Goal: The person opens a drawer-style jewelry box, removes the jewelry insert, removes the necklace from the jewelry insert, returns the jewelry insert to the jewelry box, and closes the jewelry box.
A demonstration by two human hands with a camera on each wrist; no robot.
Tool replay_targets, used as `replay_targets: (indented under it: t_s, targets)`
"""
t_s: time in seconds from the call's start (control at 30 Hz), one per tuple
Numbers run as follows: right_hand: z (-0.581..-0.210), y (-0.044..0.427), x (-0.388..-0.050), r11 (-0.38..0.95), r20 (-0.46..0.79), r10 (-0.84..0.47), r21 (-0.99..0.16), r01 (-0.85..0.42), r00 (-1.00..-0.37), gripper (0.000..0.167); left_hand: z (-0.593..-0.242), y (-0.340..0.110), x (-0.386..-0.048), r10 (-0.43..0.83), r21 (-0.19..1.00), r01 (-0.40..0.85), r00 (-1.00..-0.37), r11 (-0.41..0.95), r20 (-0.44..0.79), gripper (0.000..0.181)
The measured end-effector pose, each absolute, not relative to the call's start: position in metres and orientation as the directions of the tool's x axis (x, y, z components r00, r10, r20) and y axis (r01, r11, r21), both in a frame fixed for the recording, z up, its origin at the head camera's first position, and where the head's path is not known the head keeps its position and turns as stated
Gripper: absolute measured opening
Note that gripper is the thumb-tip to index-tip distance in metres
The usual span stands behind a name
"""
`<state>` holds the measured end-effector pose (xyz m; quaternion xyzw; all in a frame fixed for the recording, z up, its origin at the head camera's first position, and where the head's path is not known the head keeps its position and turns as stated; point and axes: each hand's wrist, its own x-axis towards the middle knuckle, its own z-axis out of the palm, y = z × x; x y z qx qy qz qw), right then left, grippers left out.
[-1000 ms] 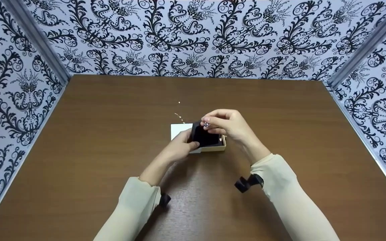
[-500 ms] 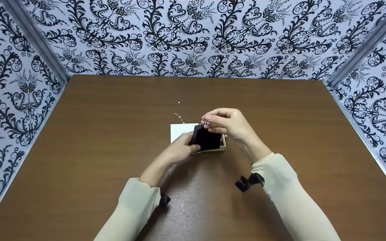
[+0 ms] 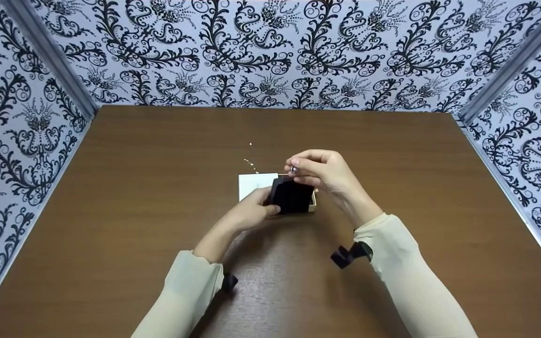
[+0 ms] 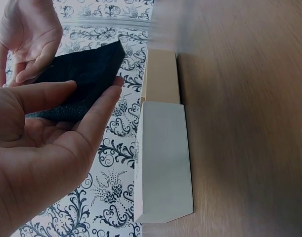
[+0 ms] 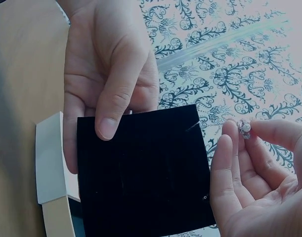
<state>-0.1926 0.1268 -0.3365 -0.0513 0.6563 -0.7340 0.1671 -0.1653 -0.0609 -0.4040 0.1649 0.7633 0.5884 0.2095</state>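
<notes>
With left hand [image 3: 253, 206], clamped fingers on a square black velvety pad [image 5: 141, 173], likely for steadiness; with right hand [image 3: 324, 170], pinched a silvery pearl-set ornament [image 5: 245, 128] at head-view twelve o'clock.

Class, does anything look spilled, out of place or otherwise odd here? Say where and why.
Yes: an uneven trail of pale-gold specks lies on the brown wood-grain table just beyond the white rectangular box piece, one speck farther off. Its scattered look suggests a spill, though the specks are too small to identify.
</notes>
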Motion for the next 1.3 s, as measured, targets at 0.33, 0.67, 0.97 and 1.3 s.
replay_targets:
  t_s: [0.33,0.67,0.97,1.3]
  targets:
    - [-0.334,0.129,-0.193,-0.105,-0.166,-0.302,-0.973,0.206,-0.939,0.009,-0.405,-0.066,-0.165,0.52,0.964,0.034,-0.846,0.265,-0.114,0.044]
    - [-0.334,0.138,-0.198,-0.118,-0.169,-0.279,-0.971,0.208,-0.945,0.012,-0.403,-0.066,-0.162,0.51,0.96,0.05,-0.854,0.277,-0.103,0.042]
    - [-0.331,0.143,-0.196,-0.146,-0.148,-0.269,-0.97,0.192,-0.952,0.014,-0.404,-0.07,-0.161,0.536,0.969,0.027,-0.836,0.246,-0.112,0.043]
    - [-0.329,0.151,-0.197,-0.178,-0.152,-0.245,-0.964,0.198,-0.958,0.011,-0.405,-0.071,-0.161,0.533,0.967,0.034,-0.839,0.253,-0.11,0.043]
